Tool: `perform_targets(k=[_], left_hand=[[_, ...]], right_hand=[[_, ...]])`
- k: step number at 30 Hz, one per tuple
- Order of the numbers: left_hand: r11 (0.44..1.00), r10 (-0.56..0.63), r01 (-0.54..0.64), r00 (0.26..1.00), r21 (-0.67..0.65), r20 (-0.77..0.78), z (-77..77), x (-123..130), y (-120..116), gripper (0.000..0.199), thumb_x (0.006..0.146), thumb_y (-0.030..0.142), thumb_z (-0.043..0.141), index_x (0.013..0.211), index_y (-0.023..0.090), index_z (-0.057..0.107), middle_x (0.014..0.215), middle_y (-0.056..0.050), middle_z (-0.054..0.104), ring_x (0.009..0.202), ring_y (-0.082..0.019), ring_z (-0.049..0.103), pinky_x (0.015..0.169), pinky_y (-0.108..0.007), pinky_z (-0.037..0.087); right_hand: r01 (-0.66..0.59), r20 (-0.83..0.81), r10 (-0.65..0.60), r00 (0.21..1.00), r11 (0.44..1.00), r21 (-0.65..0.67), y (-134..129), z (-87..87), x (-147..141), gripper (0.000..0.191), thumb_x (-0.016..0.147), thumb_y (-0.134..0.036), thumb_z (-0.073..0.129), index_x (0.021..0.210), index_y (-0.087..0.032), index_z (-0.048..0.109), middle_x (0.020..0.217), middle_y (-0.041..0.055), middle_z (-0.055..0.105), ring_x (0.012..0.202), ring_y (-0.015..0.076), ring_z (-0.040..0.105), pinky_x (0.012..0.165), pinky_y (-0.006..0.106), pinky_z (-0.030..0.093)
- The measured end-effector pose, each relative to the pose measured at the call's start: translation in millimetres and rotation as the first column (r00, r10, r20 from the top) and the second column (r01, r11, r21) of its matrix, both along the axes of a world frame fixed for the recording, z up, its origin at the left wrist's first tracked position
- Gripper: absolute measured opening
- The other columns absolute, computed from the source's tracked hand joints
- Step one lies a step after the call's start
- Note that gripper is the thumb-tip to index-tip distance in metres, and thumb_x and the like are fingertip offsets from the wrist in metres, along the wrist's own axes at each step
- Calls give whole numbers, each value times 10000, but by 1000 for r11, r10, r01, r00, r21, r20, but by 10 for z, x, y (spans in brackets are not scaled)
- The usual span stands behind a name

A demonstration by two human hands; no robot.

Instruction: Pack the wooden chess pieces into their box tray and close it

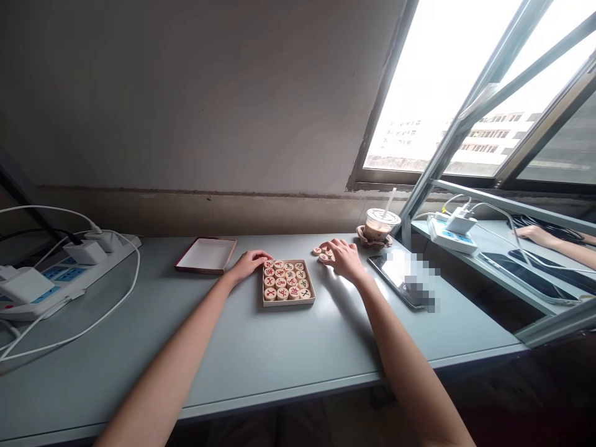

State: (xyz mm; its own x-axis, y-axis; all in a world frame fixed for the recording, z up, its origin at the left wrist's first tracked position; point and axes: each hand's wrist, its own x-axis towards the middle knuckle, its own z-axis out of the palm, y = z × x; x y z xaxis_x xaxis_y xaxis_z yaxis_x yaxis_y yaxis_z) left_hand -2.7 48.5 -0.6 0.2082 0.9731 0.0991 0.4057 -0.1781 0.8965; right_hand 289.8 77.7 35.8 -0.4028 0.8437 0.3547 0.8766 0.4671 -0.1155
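Note:
A shallow open box (289, 302) holds rows of round wooden Chinese chess pieces (282, 282), marked with red and black characters. My left hand (248, 266) is at the box's far left corner, its fingers closed against the edge. To the right of the box, my right hand (344, 257) reaches over a small group of loose chess pieces (317, 251) on the desk. Its thumb and fingers are apart and curved around the pieces, and some of these are partly hidden under the hand. The box lid (205, 256) lies inside-up, left of my left hand.
A drink cup with a straw (382, 223) stands in a cardboard holder at the back right. Near it lies a tablet (395, 279). Power strips (69, 273) with white cables lie at left and on the neighbouring desk, where another person's hand (535, 234) rests.

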Motion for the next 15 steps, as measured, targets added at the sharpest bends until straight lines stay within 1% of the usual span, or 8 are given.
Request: perform_targets(k=[2,3,5,6,8,10,12,15], left_hand=[[1000,3,-3,1000,7,-3,0,2,2,340,755,394,468,900,147,652,980,-77,650,965,-226,572,860,-322,427],[1000,2,-2,1000,11,-7,3,3,1,338,756,391,466,899,148,652,978,-76,650,966,-225,571,862,-321,425],[1000,-5,5,1000,15,-18,9,4,-2,331,757,382,464,896,148,653,976,-75,649,967,-224,571,863,-320,422],[1000,-7,7,1000,16,-21,12,4,-4,329,757,377,463,896,147,653,977,-75,648,966,-223,570,863,-318,420],[1000,-7,7,1000,16,-24,17,3,-6,329,755,372,462,896,145,654,978,-76,647,967,-223,570,865,-317,418],[1000,-6,6,1000,20,-22,16,2,-4,333,754,376,462,898,145,654,980,-74,649,970,-224,569,870,-317,417],[1000,-7,8,1000,27,-22,11,1,0,337,753,381,462,899,148,655,981,-71,651,969,-223,570,874,-316,416],[1000,-10,10,1000,27,-24,1,-2,6,336,753,382,462,900,149,654,983,-70,652,968,-220,571,875,-315,416]], right_hand=[[-5,-79,1,997,999,-42,16,2,20,233,790,-222,610,1024,-225,607,1015,57,602,981,235,513,819,364,334],[-51,-128,42,991,996,-73,6,18,4,217,787,-233,613,1004,-226,614,988,49,606,952,223,524,808,355,348],[-217,-209,183,961,964,-153,-49,69,-72,199,779,-273,626,972,-225,637,944,42,608,883,198,543,776,328,383],[-315,-236,266,935,928,-201,-91,97,-124,215,774,-294,635,979,-230,647,938,41,608,863,189,548,764,315,399],[-471,-260,404,877,830,-299,-188,139,-239,253,767,-314,647,1011,-249,659,956,38,609,860,179,557,761,292,421],[-538,-256,473,843,759,-366,-277,149,-347,252,773,-291,642,1023,-266,666,989,33,611,858,168,567,760,272,429],[-535,-230,483,845,748,-392,-335,131,-432,229,776,-242,633,1001,-257,676,1008,37,608,833,157,573,739,255,430],[-489,-175,457,872,794,-361,-353,97,-487,202,756,-222,651,955,-238,681,980,42,603,824,158,563,744,260,417]])
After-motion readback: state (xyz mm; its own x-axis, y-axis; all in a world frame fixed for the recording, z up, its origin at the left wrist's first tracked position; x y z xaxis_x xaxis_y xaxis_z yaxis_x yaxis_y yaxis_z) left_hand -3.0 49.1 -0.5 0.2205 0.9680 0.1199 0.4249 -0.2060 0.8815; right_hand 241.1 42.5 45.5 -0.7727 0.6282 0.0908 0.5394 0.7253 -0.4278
